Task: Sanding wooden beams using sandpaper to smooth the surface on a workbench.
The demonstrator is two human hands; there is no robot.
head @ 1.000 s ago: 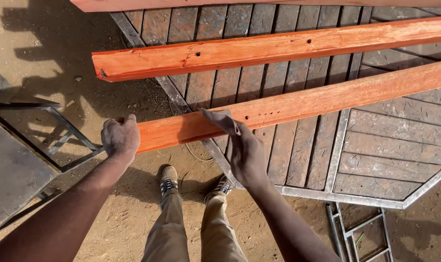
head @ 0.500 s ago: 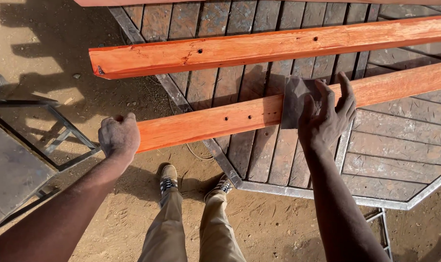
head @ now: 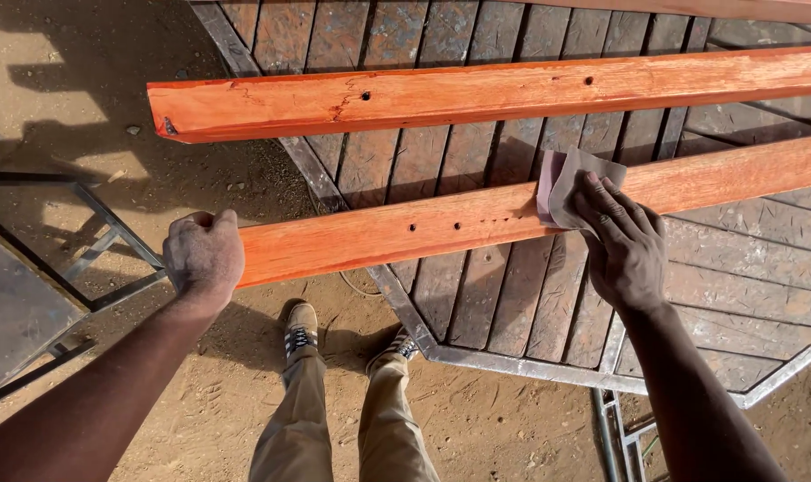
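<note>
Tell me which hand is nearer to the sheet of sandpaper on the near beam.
Right. The right hand presses its fingers on the sandpaper; the left hand grips the near beam's end, well away from it.

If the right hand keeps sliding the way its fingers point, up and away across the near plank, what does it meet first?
Likely the far orange plank. The right hand presses sandpaper on the near plank; between the planks lies only a gap above the slatted tabletop. Depth unclear.
</note>
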